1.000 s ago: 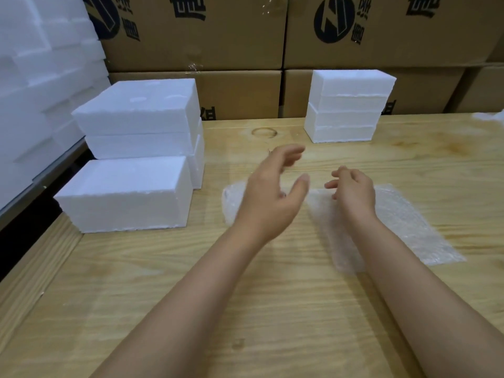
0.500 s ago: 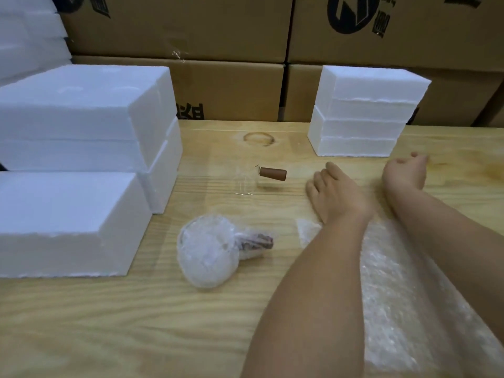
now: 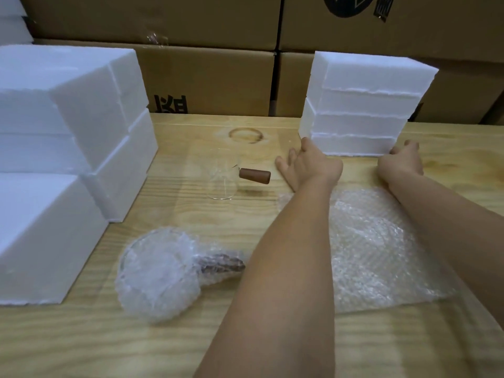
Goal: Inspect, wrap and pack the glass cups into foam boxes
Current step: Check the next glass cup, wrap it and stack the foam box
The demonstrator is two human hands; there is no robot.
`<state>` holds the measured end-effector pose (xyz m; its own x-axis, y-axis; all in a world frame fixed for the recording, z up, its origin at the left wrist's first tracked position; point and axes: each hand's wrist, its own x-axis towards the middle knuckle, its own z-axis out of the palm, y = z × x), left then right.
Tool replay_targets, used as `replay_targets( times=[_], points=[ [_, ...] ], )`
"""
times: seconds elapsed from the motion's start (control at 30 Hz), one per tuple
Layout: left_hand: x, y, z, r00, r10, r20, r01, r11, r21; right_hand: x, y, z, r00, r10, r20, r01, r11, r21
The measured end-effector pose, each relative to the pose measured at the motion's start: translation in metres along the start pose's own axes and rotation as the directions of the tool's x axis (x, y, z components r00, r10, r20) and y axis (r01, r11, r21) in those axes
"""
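1. Hands reach forward across the table (image 3: pixel 136 345) to the far stack of foam boxes (image 3: pixel 365 105), one at each of its bottom front corners.
2. My left hand (image 3: pixel 308 165) is spread wide with straight fingers and holds nothing. Its fingertips are at the stack's lower left corner.
3. My right hand (image 3: pixel 403 162) lies loosely open at the lower right corner and grips nothing. I cannot tell whether it touches the foam.
4. One bare glass cup (image 3: pixel 222 181) stands upright just left of my left hand, its brown handle pointing towards that hand.
5. Nearer me, a wrapped cup (image 3: pixel 161 271) lies on its side beside my left forearm.
6. A bubble wrap sheet (image 3: pixel 376 246) lies flat under and between my forearms.
7. Larger foam boxes (image 3: pixel 68 118) are piled on my left, with cardboard cartons (image 3: pixel 207 75) behind.
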<state>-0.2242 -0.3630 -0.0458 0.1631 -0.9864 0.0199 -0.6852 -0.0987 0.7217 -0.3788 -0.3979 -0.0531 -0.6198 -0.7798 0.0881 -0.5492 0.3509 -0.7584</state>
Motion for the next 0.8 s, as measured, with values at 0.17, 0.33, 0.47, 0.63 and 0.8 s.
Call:
replay_targets(
  times=[0.17, 0.33, 0.47, 0.63, 0.8],
  points=[
    [-0.016, -0.003, -0.008, 0.998, 0.038, 0.042, -0.038, 0.999, 0.010, -0.013, 0.003, -0.010, 0.999, -0.037, 0.017, 0.037, 0.999, -0.036],
    [-0.052, -0.005, -0.022, 0.993, 0.039, 0.110, -0.033, 0.998, -0.052, -0.042, 0.013, -0.032, 1.000, -0.009, 0.018, 0.010, 0.998, -0.065],
    [-0.081, -0.008, -0.041, 0.970, 0.007, 0.241, 0.018, 0.994, -0.104, -0.074, 0.026, -0.056, 0.999, 0.000, 0.033, 0.002, 0.998, -0.061],
    [-0.129, -0.019, -0.059, 0.951, 0.018, 0.308, 0.038, 0.984, -0.176, -0.116, 0.044, -0.079, 1.000, 0.005, 0.010, -0.005, 0.999, -0.033],
    [-0.164, -0.026, -0.075, 0.942, 0.013, 0.336, 0.045, 0.986, -0.163, -0.151, 0.053, -0.090, 1.000, 0.012, -0.007, -0.012, 1.000, 0.021]
  ],
)
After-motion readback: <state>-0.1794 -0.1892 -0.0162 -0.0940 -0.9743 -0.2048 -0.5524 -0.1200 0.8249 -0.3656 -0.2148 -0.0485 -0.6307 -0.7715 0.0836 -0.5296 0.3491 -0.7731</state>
